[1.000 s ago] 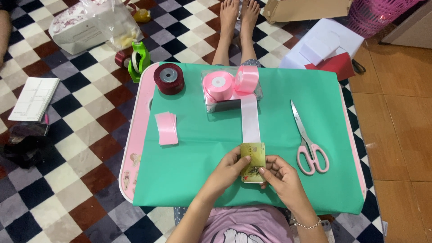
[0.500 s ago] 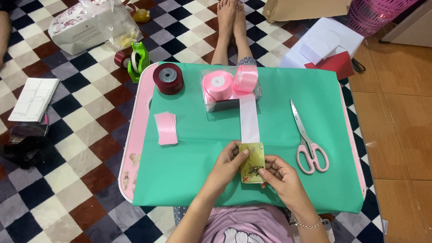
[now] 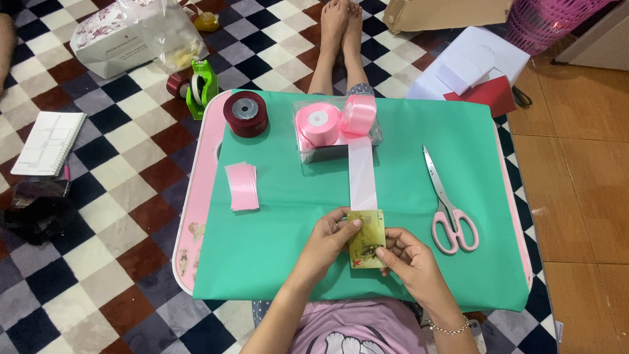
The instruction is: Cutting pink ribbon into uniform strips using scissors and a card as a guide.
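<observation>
A: What are the hands on?

B: Both are on a small gold card (image 3: 367, 238) lying near the front edge of the worktop (image 3: 196, 216), roughly at its middle. The left hand (image 3: 329, 237) pinches the card's left edge, fingers curled closed over it. The right hand (image 3: 407, 257) has its grip closed on the card's lower right side, thumb and fingertips pressed to it.

A: And the ribbon?

B: A strip of pale pink ribbon (image 3: 362, 172) runs straight from the rolls at the back toward the front and its end meets the top of the card; whether it passes under the card I cannot tell. It comes off a pink ribbon roll (image 3: 360, 113) standing on edge in a clear plastic tray (image 3: 305, 152), beside a second pink roll (image 3: 318, 123) lying flat there.

A: What else sits on the worktop?

B: It is covered by a green sheet (image 3: 262, 249). A dark red ribbon roll (image 3: 246, 113) stands at the back left corner. A little stack of cut pink ribbon pieces (image 3: 242, 186) lies toward the left edge, well apart from the hands. Pink-handled scissors (image 3: 448, 203) lie toward the right edge, blades pointing to the back.

A: And off the worktop?

B: On the checkered floor (image 3: 118, 196), a green tape dispenser (image 3: 201, 86) lies just beyond the back left corner, and a notepad (image 3: 49, 142) lies farther left.
</observation>
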